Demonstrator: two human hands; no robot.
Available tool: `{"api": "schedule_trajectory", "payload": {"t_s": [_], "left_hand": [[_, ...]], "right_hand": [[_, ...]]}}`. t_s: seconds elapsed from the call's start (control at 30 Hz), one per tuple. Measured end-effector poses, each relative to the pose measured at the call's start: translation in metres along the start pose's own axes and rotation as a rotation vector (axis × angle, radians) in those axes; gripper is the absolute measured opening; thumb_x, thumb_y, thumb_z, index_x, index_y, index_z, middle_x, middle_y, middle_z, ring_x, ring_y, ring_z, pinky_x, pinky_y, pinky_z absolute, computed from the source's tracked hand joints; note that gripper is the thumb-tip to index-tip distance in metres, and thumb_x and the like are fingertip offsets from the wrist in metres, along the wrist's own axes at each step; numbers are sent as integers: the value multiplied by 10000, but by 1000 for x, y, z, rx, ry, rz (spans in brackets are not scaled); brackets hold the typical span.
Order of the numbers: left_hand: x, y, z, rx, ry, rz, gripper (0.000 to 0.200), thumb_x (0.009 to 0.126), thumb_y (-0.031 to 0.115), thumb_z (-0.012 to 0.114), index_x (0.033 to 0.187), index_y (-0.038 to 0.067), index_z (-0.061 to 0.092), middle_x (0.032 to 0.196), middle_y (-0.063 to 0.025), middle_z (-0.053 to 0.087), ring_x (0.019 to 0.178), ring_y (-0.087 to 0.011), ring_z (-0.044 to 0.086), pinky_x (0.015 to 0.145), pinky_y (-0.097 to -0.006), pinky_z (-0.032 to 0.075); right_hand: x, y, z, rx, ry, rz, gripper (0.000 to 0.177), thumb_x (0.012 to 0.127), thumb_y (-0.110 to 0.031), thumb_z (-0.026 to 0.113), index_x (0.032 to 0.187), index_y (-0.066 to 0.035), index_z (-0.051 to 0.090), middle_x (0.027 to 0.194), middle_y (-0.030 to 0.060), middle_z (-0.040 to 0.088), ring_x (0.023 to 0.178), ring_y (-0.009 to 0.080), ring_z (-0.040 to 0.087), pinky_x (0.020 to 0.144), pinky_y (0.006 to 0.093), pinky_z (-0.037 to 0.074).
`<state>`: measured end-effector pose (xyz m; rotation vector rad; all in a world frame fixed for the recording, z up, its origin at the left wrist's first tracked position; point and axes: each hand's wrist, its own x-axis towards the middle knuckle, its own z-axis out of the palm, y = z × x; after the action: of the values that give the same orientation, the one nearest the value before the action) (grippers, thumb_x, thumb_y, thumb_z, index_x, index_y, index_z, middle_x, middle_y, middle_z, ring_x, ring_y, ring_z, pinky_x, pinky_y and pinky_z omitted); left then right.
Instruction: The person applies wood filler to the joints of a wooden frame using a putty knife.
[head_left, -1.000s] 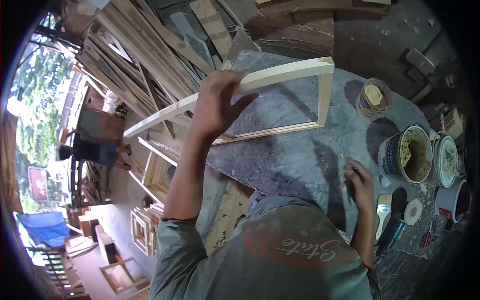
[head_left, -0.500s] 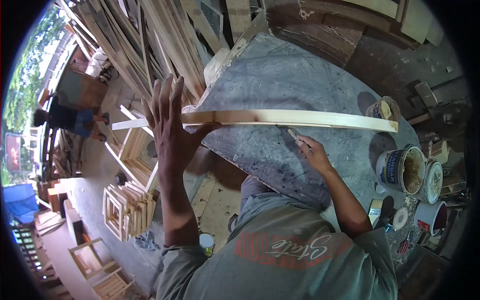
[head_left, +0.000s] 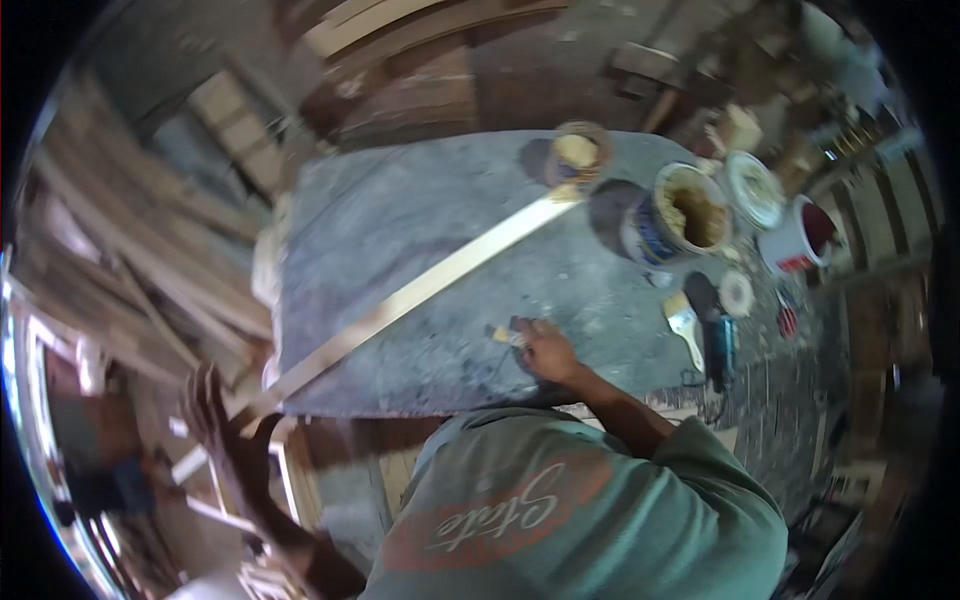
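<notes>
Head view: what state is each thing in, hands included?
Left hand: spread open, grip unclear
Right hand: closed on small tool
Wooden piece: slanting across the worktable
Large tub: open, yellowish paste inside
Small cup: open, pale contents
White bucket: open, dark inside
Brush: lying flat, unheld
White roll: lying flat
Red-handled scissors: too blurred to tell

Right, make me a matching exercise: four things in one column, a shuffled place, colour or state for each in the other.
Column one:
1. wooden piece
2. right hand
3. paintbrush
4. blue-labelled bucket

Column two:
A. open-topped, yellowish-brown stuff inside
B. white-handled, lying flat
C. pale, slanting across the view of the tabletop
D. fingers on a small tool

Pairs: 1-C, 2-D, 3-B, 4-A
</notes>
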<state>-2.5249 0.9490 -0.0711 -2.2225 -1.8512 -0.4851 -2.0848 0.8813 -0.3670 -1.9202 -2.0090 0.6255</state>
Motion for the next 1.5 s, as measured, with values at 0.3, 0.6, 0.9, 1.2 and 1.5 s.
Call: {"api": "schedule_trajectory", "payload": {"t_s": [0.3,0.6,0.9,1.2,1.5], "left_hand": [[-1,-45,10,111,-9,-95,861,611,71,839,1411,115,523,1316,-167,583,1306,-369,469,1151,-526,297],[18,-34,17,48,-94,-278,423,715,50,724,1126,52,625,1101,-155,630,1141,-376,541,1023,-470,380],[7,-56,33,81,9,-315,537,660,27,753,1187,46,650,1254,-187,626,1233,-401,520,1074,-469,387],[30,-36,21,48,68,-203,430,659,0,737,1066,117,664,1091,-61,660,1095,-312,596,957,-426,427],[11,-30,20,54,144,-193,224,778,137,761,974,116,654,996,-35,665,967,-270,612,880,-401,421]], "right_hand": [[13,18,-36,57,149,66,627,780,-271,766,1350,-104,565,1159,160,578,1066,361,567,919,460,467],[211,125,-259,-79,522,123,134,840,-132,657,891,-38,737,930,235,689,852,390,677,729,470,522],[313,206,-208,-699,-259,111,276,837,-179,673,1059,-20,711,1090,220,702,1013,357,678,879,448,528],[260,210,-236,-188,509,-63,191,865,-176,682,917,3,726,908,198,696,835,343,681,741,423,520],[131,-11,-14,551,181,121,167,845,-82,735,998,-19,761,984,120,727,909,205,679,833,331,540]]}}
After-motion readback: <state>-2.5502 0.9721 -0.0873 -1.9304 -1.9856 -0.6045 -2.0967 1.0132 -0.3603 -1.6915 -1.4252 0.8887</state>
